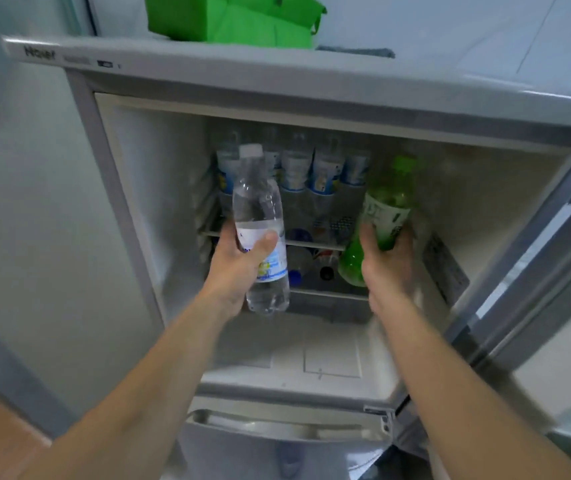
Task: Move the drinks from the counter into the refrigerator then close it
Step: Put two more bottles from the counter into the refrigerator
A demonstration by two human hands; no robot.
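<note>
Drinks, head view: two bottles are being held up at the open refrigerator (187,67) compartment. Left hand (239,261) is gripping the clear water bottle (259,226) around its label band, thumb across the front and fingers wrapped behind; cap is pointing up, base is hanging below the palm. Right hand (386,258) is clamping the green bottle (381,220) around its lower half; neck and green cap are sticking up past the fingers and the rounded base is showing left of the palm. This one is blurred. Both bottles are sitting in front of the shelf (311,242), with a row of water bottles (297,168) standing at the back. Door (536,258) is standing open on the right. Green bag (235,19) is lying on top of the fridge.
</note>
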